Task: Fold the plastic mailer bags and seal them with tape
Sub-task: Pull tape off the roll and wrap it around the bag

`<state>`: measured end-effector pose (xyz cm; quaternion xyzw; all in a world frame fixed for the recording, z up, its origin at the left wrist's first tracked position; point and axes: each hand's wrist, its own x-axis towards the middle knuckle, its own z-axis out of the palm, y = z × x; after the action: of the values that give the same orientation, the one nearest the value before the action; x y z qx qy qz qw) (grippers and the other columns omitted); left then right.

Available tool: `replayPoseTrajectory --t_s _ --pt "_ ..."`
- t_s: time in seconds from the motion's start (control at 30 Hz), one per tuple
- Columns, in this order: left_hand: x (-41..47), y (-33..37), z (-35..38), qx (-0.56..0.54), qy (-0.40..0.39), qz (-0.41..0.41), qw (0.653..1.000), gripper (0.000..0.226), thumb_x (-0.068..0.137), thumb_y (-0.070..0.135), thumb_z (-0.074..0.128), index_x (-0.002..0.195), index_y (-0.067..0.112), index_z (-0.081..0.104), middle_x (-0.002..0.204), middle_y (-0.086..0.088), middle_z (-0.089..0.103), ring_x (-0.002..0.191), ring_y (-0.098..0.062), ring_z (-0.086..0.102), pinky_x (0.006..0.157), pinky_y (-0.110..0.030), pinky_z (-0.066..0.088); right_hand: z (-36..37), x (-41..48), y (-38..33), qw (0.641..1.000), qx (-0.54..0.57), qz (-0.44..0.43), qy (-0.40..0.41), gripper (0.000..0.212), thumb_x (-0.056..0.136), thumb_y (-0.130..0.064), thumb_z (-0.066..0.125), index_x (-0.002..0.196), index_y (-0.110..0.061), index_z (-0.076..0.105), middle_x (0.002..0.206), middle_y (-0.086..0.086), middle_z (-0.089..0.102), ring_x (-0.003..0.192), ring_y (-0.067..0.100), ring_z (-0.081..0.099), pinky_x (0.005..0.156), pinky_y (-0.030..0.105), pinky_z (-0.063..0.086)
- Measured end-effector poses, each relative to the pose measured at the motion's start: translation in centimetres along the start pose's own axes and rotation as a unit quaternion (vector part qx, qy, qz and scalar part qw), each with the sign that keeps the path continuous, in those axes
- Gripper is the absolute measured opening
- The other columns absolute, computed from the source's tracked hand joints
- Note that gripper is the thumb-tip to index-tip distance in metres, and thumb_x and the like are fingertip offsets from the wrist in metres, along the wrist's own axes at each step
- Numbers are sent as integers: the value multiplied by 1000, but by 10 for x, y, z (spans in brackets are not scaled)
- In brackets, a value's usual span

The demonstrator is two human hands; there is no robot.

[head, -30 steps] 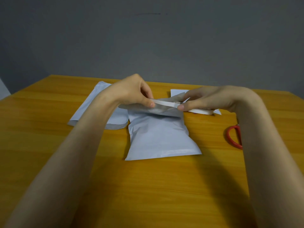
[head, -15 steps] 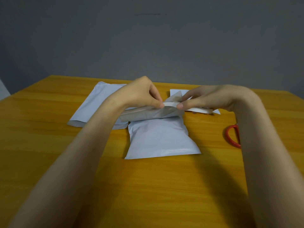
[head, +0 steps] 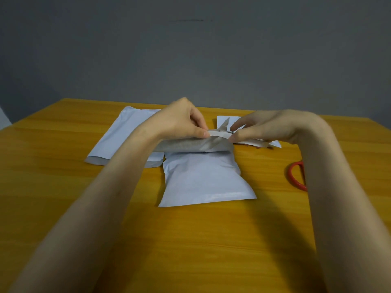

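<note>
A stuffed white mailer bag (head: 205, 180) lies in the middle of the wooden table (head: 63, 187), its grey-lined flap (head: 190, 145) raised at the far end. My left hand (head: 179, 121) pinches the flap's top edge between thumb and fingers. My right hand (head: 262, 127) pinches a white strip (head: 219, 134) along that same edge, just right of the left thumb. Both hands hover over the bag's far end, fingertips almost meeting.
A flat white mailer (head: 124, 136) lies at the back left, partly under my left forearm. White paper pieces (head: 273, 143) sit under my right hand. Red scissor handles (head: 295, 176) show beside my right forearm. A grey wall stands behind the table.
My left hand has slid right along the flap edge toward my right hand, and the flap now stands a little higher. The bag itself has stayed put.
</note>
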<state>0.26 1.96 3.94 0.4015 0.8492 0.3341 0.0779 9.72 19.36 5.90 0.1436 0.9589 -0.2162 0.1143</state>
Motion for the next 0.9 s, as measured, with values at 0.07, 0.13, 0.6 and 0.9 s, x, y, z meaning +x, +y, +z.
replayPoseTrajectory --t_s 0.07,0.13,0.6,0.9 --pt "-1 0 -1 -1 -8 -1 1000 8 79 20 73 73 25 72 73 12 69 76 -5 65 72 -19 52 -1 0 2 1000 14 -2 -6 51 80 -53 59 128 -38 47 136 -5 44 118 19 43 93 32 46" --pt "-2 0 -3 -3 -7 -5 1000 9 78 21 74 72 27 72 75 8 71 79 -9 67 77 -25 52 -1 -3 1 1000 23 -1 -11 58 69 -63 62 122 -44 47 134 -7 43 118 18 42 90 32 46" --pt "-1 -1 -11 53 -53 3 997 19 91 14 58 100 26 71 71 3 59 66 -9 48 64 -22 39 3 0 -4 998 5 51 45 65 80 -64 51 131 -24 51 123 -1 45 105 21 46 82 33 45" --pt "1 -5 -14 59 -80 7 995 28 91 15 58 92 42 66 66 11 56 64 -8 48 64 -22 39 3 4 -6 996 6 45 78 63 83 -60 53 136 -26 47 137 5 44 102 21 43 84 33 43"
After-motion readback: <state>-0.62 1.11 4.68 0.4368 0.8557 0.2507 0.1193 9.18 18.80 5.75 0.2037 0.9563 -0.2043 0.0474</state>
